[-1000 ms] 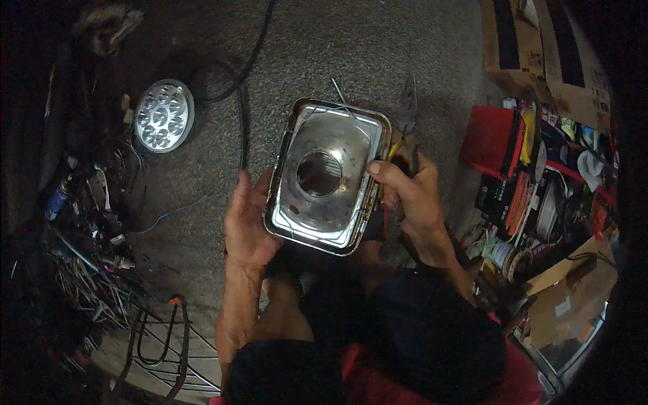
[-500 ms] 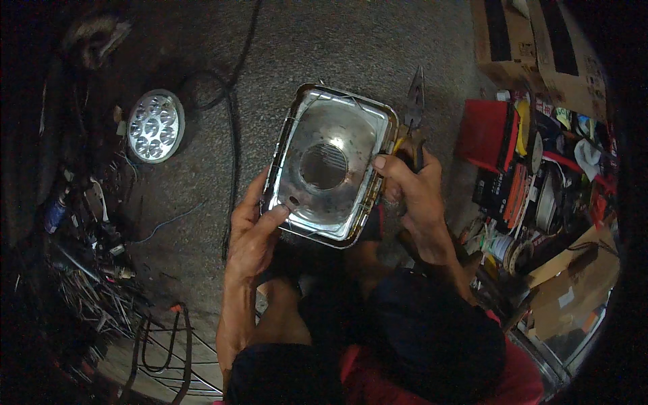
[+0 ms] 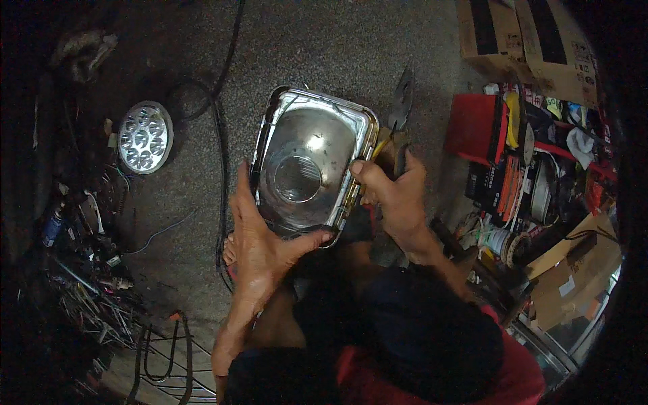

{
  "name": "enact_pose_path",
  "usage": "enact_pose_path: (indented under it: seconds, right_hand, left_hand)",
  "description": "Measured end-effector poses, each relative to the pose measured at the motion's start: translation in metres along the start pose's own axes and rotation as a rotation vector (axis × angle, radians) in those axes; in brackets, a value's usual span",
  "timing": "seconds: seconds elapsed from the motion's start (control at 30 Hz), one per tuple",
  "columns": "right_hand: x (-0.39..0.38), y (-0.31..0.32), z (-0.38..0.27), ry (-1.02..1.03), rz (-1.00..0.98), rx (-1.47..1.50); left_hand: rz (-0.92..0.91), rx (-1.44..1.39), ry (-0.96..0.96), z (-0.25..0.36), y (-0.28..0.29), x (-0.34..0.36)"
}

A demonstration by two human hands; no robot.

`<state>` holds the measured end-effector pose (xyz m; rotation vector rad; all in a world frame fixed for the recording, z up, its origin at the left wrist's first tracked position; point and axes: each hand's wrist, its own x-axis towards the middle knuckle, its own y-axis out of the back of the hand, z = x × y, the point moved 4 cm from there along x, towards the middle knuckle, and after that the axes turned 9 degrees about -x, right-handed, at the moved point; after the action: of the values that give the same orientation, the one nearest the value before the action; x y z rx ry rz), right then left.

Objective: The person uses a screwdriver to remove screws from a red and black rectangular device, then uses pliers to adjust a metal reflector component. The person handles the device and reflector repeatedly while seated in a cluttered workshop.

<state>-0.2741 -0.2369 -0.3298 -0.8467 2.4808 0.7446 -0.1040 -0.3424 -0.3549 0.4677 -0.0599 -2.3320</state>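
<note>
A rectangular headlight housing (image 3: 273,169) with a shiny metal reflector and a round opening in its middle is held up over the floor. My left hand (image 3: 260,246) grips its lower left corner, thumb along the bottom edge and fingers up the left side. On the right rim presses the thumb of my right hand (image 3: 398,199), whose other fingers are mostly hidden behind. That same hand also keeps hold of long-nosed pliers (image 3: 403,101), with yellow and black handles and jaws pointing away from me.
A round multi-lens lamp (image 3: 145,137) lies on the floor at left, near a black cable (image 3: 219,135). Metal scraps and tools (image 3: 94,297) heap up at the lower left, above a wire rack (image 3: 162,358). Cardboard boxes (image 3: 526,40), a red box (image 3: 474,128) and wire spools (image 3: 503,246) crowd the right.
My left thumb has slid off the reflector's lower left to the bottom edge, and the fingers have straightened along the side. The housing sits slightly further left in view.
</note>
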Motion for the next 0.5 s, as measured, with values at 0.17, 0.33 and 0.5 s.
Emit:
enact_pose_path:
  seconds: [0.17,0.33,0.5]
  right_hand:
    - [-0.0028,-0.0031,-0.0056,0.054,-0.013,0.026]
    - [-0.0015,-0.0042,-0.0021,0.059,0.007,0.051]
    - [-0.0013,-0.0027,-0.0025,0.036,0.006,0.010]
  left_hand:
    - [0.037,0.056,0.035,0.0132,0.0043,0.0000]
    - [0.053,0.111,0.019,0.0093,0.0053,0.0010]
    - [0.076,0.131,-0.016,0.0100,0.0050,0.0013]
